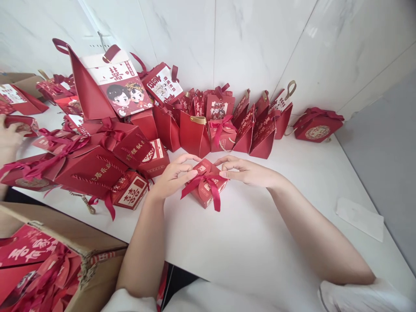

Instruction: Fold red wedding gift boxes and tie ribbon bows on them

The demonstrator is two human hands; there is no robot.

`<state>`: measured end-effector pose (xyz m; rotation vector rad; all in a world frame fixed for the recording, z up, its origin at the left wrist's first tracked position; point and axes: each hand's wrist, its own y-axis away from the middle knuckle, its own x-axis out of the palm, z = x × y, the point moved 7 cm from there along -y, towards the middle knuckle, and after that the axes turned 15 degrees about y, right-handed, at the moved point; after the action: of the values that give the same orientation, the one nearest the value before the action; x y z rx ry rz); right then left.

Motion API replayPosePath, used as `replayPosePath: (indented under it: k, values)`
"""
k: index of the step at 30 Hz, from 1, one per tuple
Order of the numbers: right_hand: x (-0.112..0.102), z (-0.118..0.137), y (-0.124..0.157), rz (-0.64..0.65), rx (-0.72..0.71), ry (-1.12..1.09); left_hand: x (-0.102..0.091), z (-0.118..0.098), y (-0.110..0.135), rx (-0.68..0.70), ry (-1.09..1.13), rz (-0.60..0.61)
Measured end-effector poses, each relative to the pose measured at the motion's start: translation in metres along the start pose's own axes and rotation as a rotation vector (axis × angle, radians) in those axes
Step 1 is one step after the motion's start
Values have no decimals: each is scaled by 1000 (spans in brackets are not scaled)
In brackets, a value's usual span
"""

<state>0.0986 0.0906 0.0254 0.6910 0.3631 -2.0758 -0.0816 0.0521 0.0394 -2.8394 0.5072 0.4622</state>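
Note:
A small red gift box (205, 195) with gold and white lettering stands on the white table. Tied across its upper part is a dark pink ribbon bow (215, 193), with its tails hanging down the front. My left hand (175, 174) holds the box from the left, thumb near the bow and index finger behind the top. From the right my right hand (243, 171) grips the box, its thumb by the bow's right loop. Both hands have bent fingers, and the far side of the box is partly hidden by them.
Red gift boxes (195, 135) line the marble wall. More bow-tied boxes (87, 167) pile up at left, under a large bag-shaped box (120, 89). A cardboard carton (100, 277) stands front left. Another person's hand (11, 138) is far left. White paper (360, 219) lies right.

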Motion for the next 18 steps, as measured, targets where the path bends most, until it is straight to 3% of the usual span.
replayPosePath:
  k: [4, 8, 10, 14, 18]
  values:
    - [-7, -2, 1, -111, 49, 52, 7, 8, -3, -27, 260, 0]
    - [-15, 29, 10, -472, -55, 362, 9, 9, -2, -57, 336, -3]
    - [-2, 56, 14, -587, -164, 610, 10, 9, -3, -66, 323, -23]
    - [48, 90, 11, -612, -308, 1072, 11, 9, -5, -67, 292, -83]
    - [77, 97, 13, -750, -375, 1203, 13, 9, -5, -86, 268, -116]
